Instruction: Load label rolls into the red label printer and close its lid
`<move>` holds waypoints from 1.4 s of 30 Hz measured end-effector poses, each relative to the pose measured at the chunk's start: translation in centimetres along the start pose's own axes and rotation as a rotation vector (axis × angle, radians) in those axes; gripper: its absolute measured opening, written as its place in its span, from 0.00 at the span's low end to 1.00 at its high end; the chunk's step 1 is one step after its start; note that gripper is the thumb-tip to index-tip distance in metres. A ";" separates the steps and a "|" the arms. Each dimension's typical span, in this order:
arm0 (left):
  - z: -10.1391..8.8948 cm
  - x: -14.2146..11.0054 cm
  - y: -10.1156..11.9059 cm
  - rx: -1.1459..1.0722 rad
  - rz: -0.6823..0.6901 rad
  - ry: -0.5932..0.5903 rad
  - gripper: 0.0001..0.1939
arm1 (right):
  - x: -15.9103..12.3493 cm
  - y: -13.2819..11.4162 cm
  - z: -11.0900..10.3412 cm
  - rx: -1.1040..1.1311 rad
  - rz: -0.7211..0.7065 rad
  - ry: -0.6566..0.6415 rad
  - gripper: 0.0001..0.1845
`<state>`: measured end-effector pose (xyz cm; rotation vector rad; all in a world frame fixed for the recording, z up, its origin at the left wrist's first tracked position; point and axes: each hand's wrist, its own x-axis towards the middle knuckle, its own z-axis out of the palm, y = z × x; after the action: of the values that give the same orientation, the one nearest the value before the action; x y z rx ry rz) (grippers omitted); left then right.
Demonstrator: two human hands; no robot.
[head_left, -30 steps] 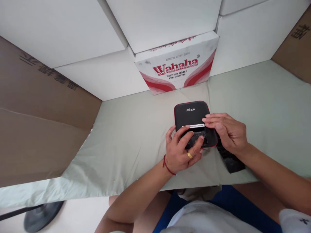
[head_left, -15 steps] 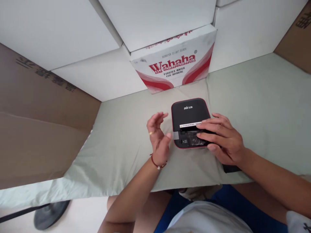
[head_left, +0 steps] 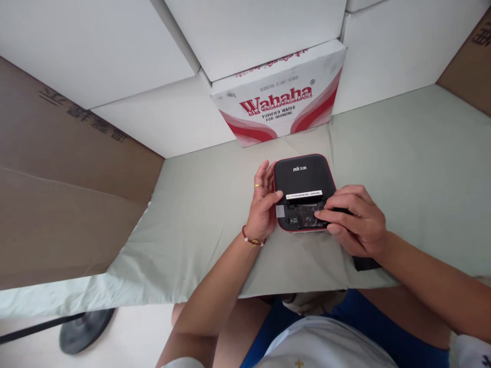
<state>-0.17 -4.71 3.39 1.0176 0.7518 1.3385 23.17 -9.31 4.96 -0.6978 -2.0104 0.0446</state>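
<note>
A small black device point(head_left: 305, 179) with a red edge and white logo lies on the pale green cloth point(head_left: 215, 225). Its near end shows an opened compartment with a clear insert below a white label strip. My left hand point(head_left: 264, 204) holds the device's left side, thumb on top, a gold ring on one finger. My right hand point(head_left: 355, 225) rests on the near right corner, fingertips pressing into the open compartment. Under my right wrist a black flat piece point(head_left: 366, 263) lies on the cloth, mostly hidden.
A white and red "Wahaha" carton point(head_left: 282, 97) stands right behind the device, among plain white boxes point(head_left: 115, 46). Brown cardboard point(head_left: 57, 194) walls the left side, and more shows at the far right. A dark round base point(head_left: 84, 329) sits on the floor below left.
My left hand lifted off the device, swung out to the left, then came back to grip its left side. My right hand slid down onto the open compartment.
</note>
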 end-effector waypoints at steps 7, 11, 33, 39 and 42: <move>-0.1 0.4 -0.5 0.075 0.065 -0.034 0.41 | 0.0 -0.1 -0.1 -0.055 -0.005 0.002 0.10; -0.1 0.5 -0.7 0.089 0.079 -0.077 0.37 | -0.1 -0.2 0.0 -0.099 -0.021 0.015 0.09; -2.2 -0.7 -1.8 0.091 0.069 -0.164 0.56 | -0.6 -0.2 -0.1 -0.116 -0.041 0.049 0.08; -2.8 -0.3 -2.7 0.076 0.058 -0.218 0.54 | 0.3 -0.5 -0.7 -0.047 -0.139 0.013 0.09; -2.6 -0.1 -2.8 0.025 0.038 -0.212 0.50 | 2.7 -0.8 -2.6 0.075 -0.004 -0.159 0.09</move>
<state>-1.37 -4.30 -0.19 1.1782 0.5931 1.2327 23.88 -9.29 8.75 -0.6606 -2.1503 0.1771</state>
